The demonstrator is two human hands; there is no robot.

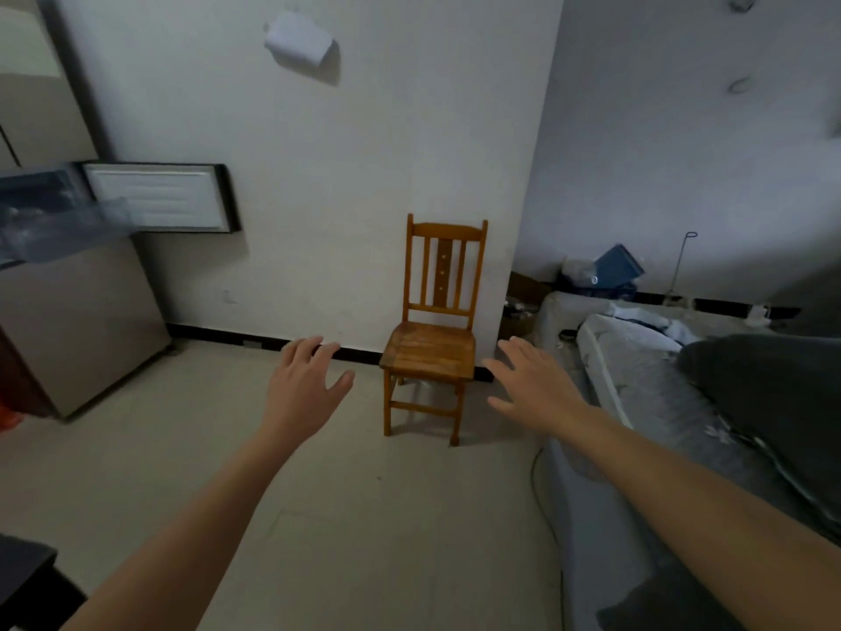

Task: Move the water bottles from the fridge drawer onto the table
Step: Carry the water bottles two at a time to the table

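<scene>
The left hand (pixel 306 380) and right hand (pixel 530 380) were stretched forward, fingers spread, holding nothing, near a wooden chair (pixel 432 339). The fridge drawer (pixel 59 225) stood pulled out at far left, its contents too blurred to make out.

Scene dim: flat indoor light, cool grey cast. No glare. Shadows of wall box (pixel 298 38) and open fridge door (pixel 157 198) fall right and down on wall (pixel 387 152); source upper left, off frame. Chair (pixel 434 348) casts faint soft shadow on floor (pixel 364 516). Right side over bed (pixel 637 357) darker. Fridge drawer (pixel 59 220) at left edge smeared by blur, contents unreadable. Left hand (pixel 305 384) and right hand (pixel 532 384) reasonably sharp. Wide-angle bending: fridge (pixel 82 321) leans, lower corners stretched.
</scene>
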